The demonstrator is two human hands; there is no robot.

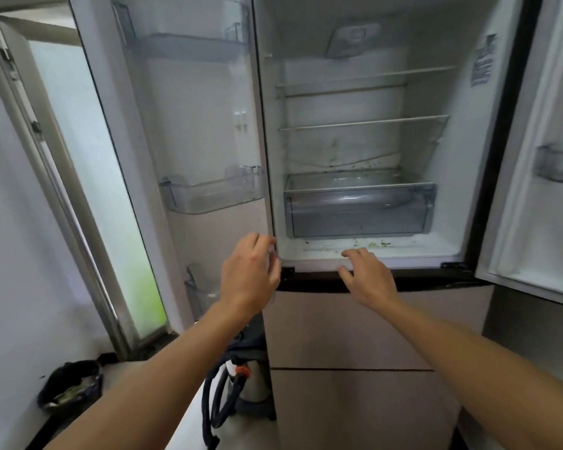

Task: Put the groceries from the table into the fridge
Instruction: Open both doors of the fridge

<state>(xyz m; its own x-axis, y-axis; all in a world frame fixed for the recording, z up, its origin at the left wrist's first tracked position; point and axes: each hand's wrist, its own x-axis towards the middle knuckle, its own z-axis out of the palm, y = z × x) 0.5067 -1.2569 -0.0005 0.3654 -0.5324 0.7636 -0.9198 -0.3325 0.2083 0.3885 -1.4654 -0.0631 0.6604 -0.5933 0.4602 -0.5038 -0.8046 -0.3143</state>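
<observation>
The fridge (436, 92) stands in front of me with both upper doors swung wide. Its wire shelves (364, 125) hold nothing, and a clear crisper drawer (358, 209) sits at the bottom of the compartment. My left hand (249, 274) hovers by the lower left corner of the compartment, fingers loosely curled and holding nothing. My right hand (366, 276) reaches toward the compartment's front lip, fingers spread, holding nothing. No groceries and no table are in view.
The left door (192, 125) carries clear bins (212, 193); the right door (540, 157) has another bin (559, 164). Below are closed beige drawers (348, 336). A vacuum with a black hose (228, 384) stands on the floor at left, beside a black bin bag (70, 383).
</observation>
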